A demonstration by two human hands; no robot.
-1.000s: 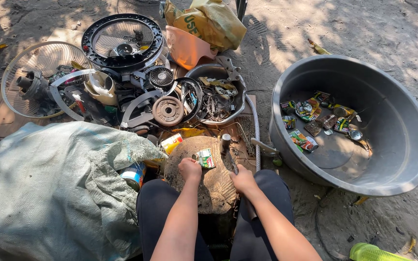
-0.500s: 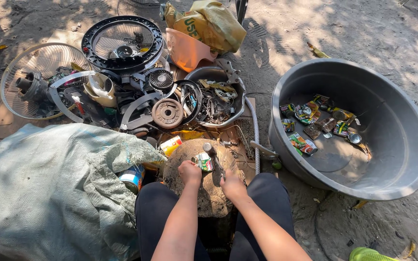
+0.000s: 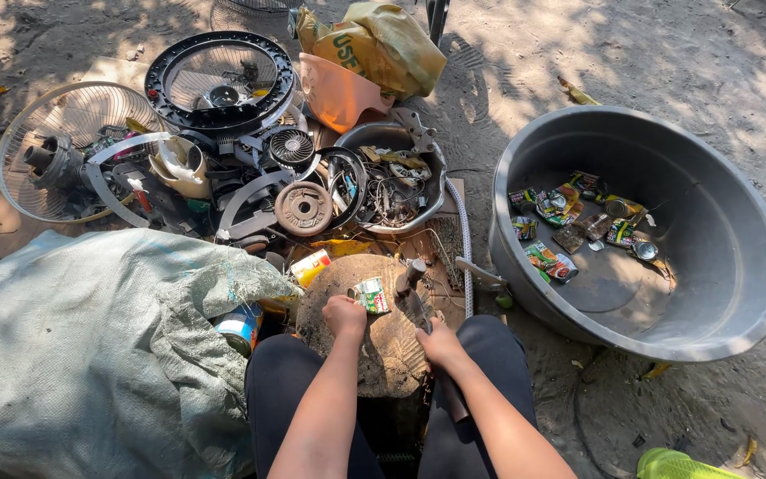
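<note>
Head view: person seated on the ground, wooden block (image 3: 374, 341) between the knees, lower centre of frame.
Far left: grey woven sack (image 3: 90, 355) fills the lower left; fan guard (image 3: 68, 151) with its motor in the upper left.
Centre top: black fan ring (image 3: 220, 82), scrap pile of rings and wire, metal bowl (image 3: 392, 182), yellow bag (image 3: 379, 44).
Left hand (image 3: 345, 317): fingers closed narrowly, pinching the crushed can (image 3: 371, 295) at its left edge and pressing it onto the block.
Can: small, flattened, green and white, lying on the block's upper part, touching the left fingertips.
Right hand (image 3: 441, 341): fist wrapped fully around the handle of a hammer (image 3: 414, 297); head sits just right of the can, near the block's top edge.
Right: grey plastic basin (image 3: 644, 226), upper right to mid right, with flattened cans (image 3: 578, 222) on its floor.
Risk 1: fingertips sit right beside the strike spot; a blow landing slightly left would probably hit them.
Risk 2: can held by one edge only; likely to skid or flip off the uneven block face.
Risk 3: scrap close around the block could catch the swing.
</note>
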